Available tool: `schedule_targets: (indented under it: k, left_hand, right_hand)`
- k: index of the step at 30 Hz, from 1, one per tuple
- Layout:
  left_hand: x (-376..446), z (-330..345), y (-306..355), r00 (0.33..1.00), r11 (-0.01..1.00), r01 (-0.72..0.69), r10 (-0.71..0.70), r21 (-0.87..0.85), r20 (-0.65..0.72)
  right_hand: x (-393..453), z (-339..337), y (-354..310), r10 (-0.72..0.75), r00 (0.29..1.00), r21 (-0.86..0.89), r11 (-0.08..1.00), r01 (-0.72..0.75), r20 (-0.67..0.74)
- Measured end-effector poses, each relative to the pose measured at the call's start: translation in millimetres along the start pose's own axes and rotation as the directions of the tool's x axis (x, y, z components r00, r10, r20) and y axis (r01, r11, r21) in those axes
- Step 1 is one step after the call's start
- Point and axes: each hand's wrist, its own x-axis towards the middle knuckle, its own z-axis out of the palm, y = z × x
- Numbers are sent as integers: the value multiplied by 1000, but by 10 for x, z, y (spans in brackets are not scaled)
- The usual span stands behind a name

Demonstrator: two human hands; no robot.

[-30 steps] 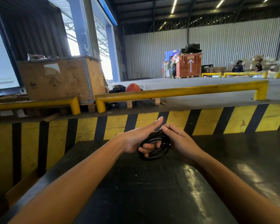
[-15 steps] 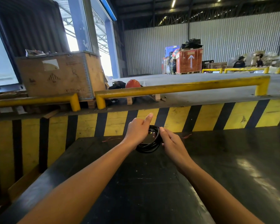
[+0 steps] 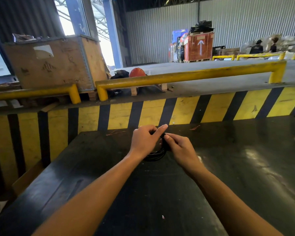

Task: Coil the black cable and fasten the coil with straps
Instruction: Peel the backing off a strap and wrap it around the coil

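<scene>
A small coil of black cable [image 3: 157, 154] sits between my two hands over the far middle of the black table [image 3: 160, 193]. My left hand [image 3: 146, 141] wraps around the coil's left side, index finger stretched out over its top. My right hand [image 3: 179, 147] pinches the coil's upper right edge with thumb and fingers. Most of the coil is hidden behind my hands; only its lower arc shows. I cannot make out any strap.
A yellow and black striped wall [image 3: 177, 109] rises just past the table's far edge, topped by yellow rails [image 3: 186, 76]. A large cardboard box [image 3: 54, 63] stands at the back left. Thin red scraps [image 3: 115, 132] lie near the table's far edge.
Both hands and the coil have moved away from me toward the table's far edge. My left hand has closed further around the coil, and my right fingers have shifted onto its top.
</scene>
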Motion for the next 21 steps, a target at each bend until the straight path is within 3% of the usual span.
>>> schedule_targets:
  k: [4, 8, 10, 12, 16, 18, 21]
  left_hand:
    - [-371, 88, -309, 993, 996, 93, -93, 13, 69]
    - [-860, 258, -710, 943, 964, 232, -256, 131, 212]
    - [-1082, 341, -864, 901, 943, 275, -321, 187, 293]
    - [-1257, 432, -936, 854, 932, 282, -352, 227, 384]
    - [-1492, 618, -976, 761, 919, 288, -391, 270, 518]
    - [-1575, 681, -1006, 709, 919, 280, -392, 276, 587]
    - [-1650, 716, -1074, 672, 910, 322, -414, 260, 614]
  right_hand:
    - [-265, 85, 345, 121, 980, -67, 991, -111, 156]
    - [-679, 43, 917, 354, 901, -315, 910, -269, 250]
    - [-886, -19, 1203, 456, 832, -550, 803, -230, 317]
    - [-1093, -59, 1440, 581, 707, -737, 664, -126, 403]
    - [-1443, -26, 1777, 755, 492, -840, 536, -81, 434]
    - [-1557, 13, 1879, 776, 449, -857, 514, -43, 443]
    - [-1649, 63, 1968, 772, 468, -880, 475, 26, 430]
